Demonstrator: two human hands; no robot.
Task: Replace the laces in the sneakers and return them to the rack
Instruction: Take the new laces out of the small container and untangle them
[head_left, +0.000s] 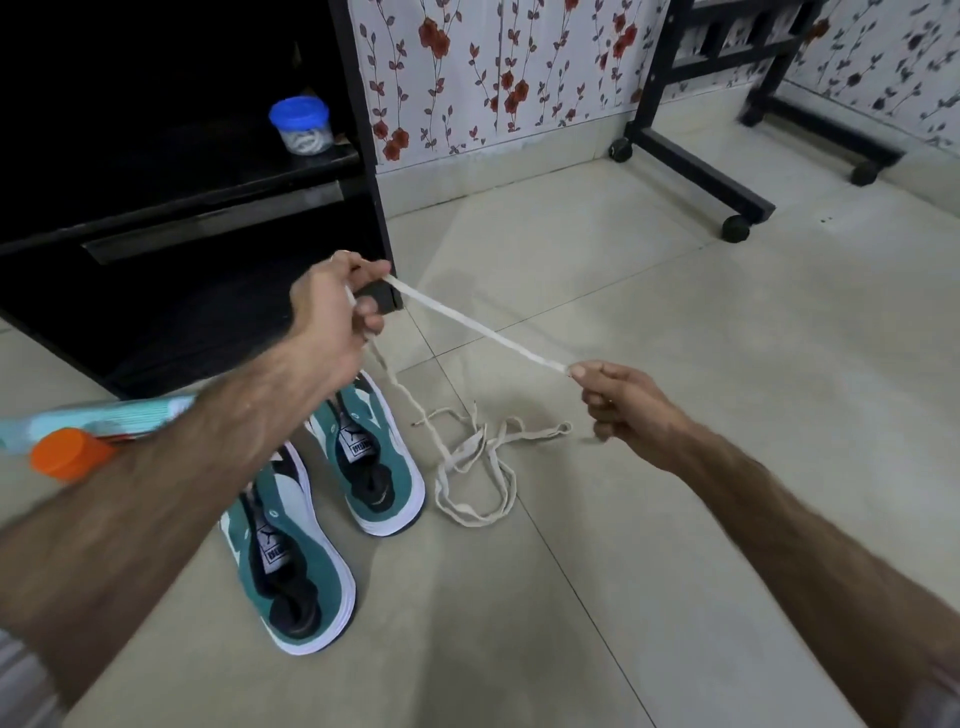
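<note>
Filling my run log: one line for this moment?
left hand: grips lace | right hand: pinches lace end | sneakers: floor, unlaced

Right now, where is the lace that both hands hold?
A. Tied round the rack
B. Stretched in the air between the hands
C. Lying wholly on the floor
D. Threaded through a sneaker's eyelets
B: the lace runs taut from the left hand to the right hand, above the floor, clear of both sneakers.

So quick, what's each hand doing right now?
Left hand: pinching one end of the white lace.
Right hand: pinching the lace's other end, pulling it taut.
</note>
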